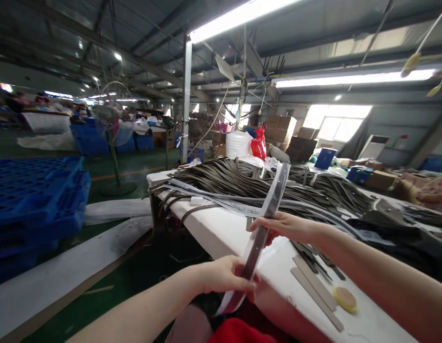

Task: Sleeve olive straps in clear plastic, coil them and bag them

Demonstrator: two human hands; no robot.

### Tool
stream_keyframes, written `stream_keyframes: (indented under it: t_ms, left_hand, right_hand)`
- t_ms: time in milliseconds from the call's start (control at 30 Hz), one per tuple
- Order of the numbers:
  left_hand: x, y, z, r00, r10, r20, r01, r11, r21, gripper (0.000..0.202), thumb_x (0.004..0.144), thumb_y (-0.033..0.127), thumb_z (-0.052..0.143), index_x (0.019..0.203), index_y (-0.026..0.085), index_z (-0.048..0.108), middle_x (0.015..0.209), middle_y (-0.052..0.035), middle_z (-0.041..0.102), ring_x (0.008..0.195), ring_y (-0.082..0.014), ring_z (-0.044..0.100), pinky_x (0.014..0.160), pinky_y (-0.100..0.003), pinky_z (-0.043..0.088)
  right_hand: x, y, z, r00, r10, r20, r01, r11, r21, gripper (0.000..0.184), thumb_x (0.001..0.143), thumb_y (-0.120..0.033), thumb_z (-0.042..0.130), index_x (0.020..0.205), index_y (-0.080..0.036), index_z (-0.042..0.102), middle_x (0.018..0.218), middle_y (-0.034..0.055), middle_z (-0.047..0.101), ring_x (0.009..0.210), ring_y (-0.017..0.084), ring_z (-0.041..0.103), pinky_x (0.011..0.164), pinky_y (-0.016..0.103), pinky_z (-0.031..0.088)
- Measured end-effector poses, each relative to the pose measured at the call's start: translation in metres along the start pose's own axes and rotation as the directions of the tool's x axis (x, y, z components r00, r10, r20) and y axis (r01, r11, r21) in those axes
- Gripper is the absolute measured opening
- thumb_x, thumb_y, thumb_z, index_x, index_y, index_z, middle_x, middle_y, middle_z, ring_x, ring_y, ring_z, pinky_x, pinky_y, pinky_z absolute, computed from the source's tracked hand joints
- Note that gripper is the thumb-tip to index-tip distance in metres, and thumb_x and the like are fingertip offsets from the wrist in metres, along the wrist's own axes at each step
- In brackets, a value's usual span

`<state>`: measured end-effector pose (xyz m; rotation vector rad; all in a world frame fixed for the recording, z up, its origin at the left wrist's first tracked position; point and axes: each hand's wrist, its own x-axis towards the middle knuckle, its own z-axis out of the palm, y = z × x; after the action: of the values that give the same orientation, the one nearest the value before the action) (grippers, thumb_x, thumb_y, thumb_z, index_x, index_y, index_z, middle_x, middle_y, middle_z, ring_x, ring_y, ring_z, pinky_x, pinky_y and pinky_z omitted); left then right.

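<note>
A long, flat strip in a clear plastic sleeve [272,196] slants across the front edge of the table, its upper end leaning away from me. My left hand [231,276] is closed around its lower part, above my lap. Higher up, my right hand [278,226] grips the same strip between thumb and fingers. Behind it, many dark grey-brown strips [221,178] lie heaped on the white table [211,228]. Flat beige strips [315,286] and a round yellow-edged roll [345,299] rest on the tabletop near my right forearm.
Blue plastic pallets [35,190] are stacked on the left, by a standing fan [113,124]. Long white-wrapped boards [85,262] lie on the green floor. A red bag [258,144], a white roll [238,144] and cardboard boxes [280,129] stand behind the heap.
</note>
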<state>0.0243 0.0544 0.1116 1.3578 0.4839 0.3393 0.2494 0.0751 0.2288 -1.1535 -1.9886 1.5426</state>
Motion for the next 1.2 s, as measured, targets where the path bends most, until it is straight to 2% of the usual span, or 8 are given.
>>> stream_keyframes:
  t_ms: [333, 533, 667, 767, 833, 967, 1067, 1200]
  left_hand:
    - [0.009, -0.004, 0.007, 0.998, 0.02, 0.052, -0.018, 0.999, -0.042, 0.058, 0.073, 0.072, 0.063, 0.085, 0.016, 0.064, 0.057, -0.0027, 0.065, 0.053, -0.0176, 0.063, 0.069, -0.033, 0.052]
    - [0.015, 0.012, -0.003, 0.993, -0.042, 0.11, 0.039, 0.999, 0.022, 0.048, 0.064, 0.059, 0.08, 0.084, 0.017, 0.067, 0.057, -0.0004, 0.064, 0.059, -0.0211, 0.067, 0.071, -0.036, 0.054]
    - [0.023, 0.052, 0.005, 0.985, -0.013, 0.17, 0.03, 0.995, -0.1, 0.051, 0.073, 0.065, 0.069, 0.083, 0.015, 0.066, 0.055, -0.0024, 0.064, 0.06, -0.022, 0.068, 0.068, -0.035, 0.054]
    - [0.04, 0.115, 0.016, 0.963, 0.25, 0.101, -0.245, 0.968, -0.061, 0.052, 0.078, 0.065, 0.065, 0.084, 0.014, 0.066, 0.066, -0.0063, 0.069, 0.067, -0.0178, 0.068, 0.072, -0.028, 0.052]
    - [0.056, 0.168, 0.009, 0.891, 0.45, -0.059, -0.451, 0.893, 0.004, 0.049, 0.082, 0.062, 0.063, 0.083, 0.013, 0.067, 0.074, -0.0077, 0.071, 0.07, -0.0174, 0.067, 0.07, -0.028, 0.052]
    - [0.088, 0.264, -0.045, 0.592, 0.708, -0.385, -0.66, 0.7, 0.273, 0.034, 0.094, 0.045, 0.057, 0.08, 0.014, 0.065, 0.073, -0.0026, 0.067, 0.069, -0.0127, 0.062, 0.065, -0.022, 0.049]
    - [0.106, 0.307, -0.104, 0.495, 0.726, -0.478, -0.593, 0.684, 0.425, 0.032, 0.098, 0.037, 0.051, 0.082, 0.014, 0.065, 0.064, -0.0006, 0.06, 0.066, -0.0125, 0.059, 0.063, -0.022, 0.046]
    - [0.118, 0.328, -0.186, 0.332, 0.739, -0.586, -0.456, 0.67, 0.586, 0.038, 0.103, 0.03, 0.041, 0.08, 0.012, 0.064, 0.061, 0.001, 0.056, 0.064, -0.0101, 0.053, 0.067, -0.024, 0.043]
  right_hand:
    - [-0.015, -0.01, -0.022, 0.984, -0.023, -0.179, 0.011, 0.998, -0.069, 0.06, 0.084, -0.066, 0.06, 0.113, -0.014, 0.069, 0.088, 0.0083, 0.073, 0.071, 0.015, 0.069, 0.064, 0.025, 0.054]
    - [-0.021, -0.017, -0.046, 0.96, -0.091, -0.263, 0.107, 0.993, 0.049, 0.048, 0.088, -0.057, 0.06, 0.106, -0.014, 0.07, 0.082, 0.0076, 0.073, 0.063, 0.015, 0.067, 0.058, 0.026, 0.056]
    - [-0.015, -0.041, -0.076, 0.907, -0.099, -0.409, 0.193, 0.962, 0.195, 0.032, 0.093, -0.041, 0.06, 0.108, -0.015, 0.069, 0.09, 0.0078, 0.074, 0.056, 0.01, 0.062, 0.054, 0.021, 0.053]
    - [0.007, -0.063, -0.08, 0.93, -0.047, -0.366, 0.207, 0.888, 0.411, 0.039, 0.096, -0.047, 0.051, 0.107, -0.015, 0.069, 0.095, 0.0098, 0.075, 0.075, 0.015, 0.068, 0.069, 0.023, 0.056]
    - [0.021, -0.072, -0.07, 0.966, 0.008, -0.26, 0.133, 0.845, 0.518, 0.058, 0.094, -0.063, 0.04, 0.105, -0.013, 0.069, 0.096, 0.0127, 0.074, 0.085, 0.02, 0.069, 0.075, 0.028, 0.057]
    - [0.025, -0.069, -0.05, 0.999, 0.043, -0.032, -0.018, 0.835, 0.549, 0.088, 0.084, -0.082, 0.025, 0.113, -0.01, 0.066, 0.097, 0.0168, 0.074, 0.091, 0.027, 0.071, 0.089, 0.04, 0.053]
    - [0.008, -0.057, -0.059, 0.989, -0.028, 0.143, -0.041, 0.887, 0.459, 0.081, 0.076, -0.079, 0.05, 0.116, -0.01, 0.065, 0.074, 0.0099, 0.074, 0.07, 0.023, 0.071, 0.094, 0.043, 0.05]
    - [-0.027, -0.037, -0.11, 0.965, 0.022, 0.261, -0.101, 0.951, 0.292, 0.059, 0.063, -0.057, 0.079, 0.103, -0.014, 0.068, 0.059, 0.0022, 0.072, 0.048, 0.014, 0.065, 0.077, 0.034, 0.055]
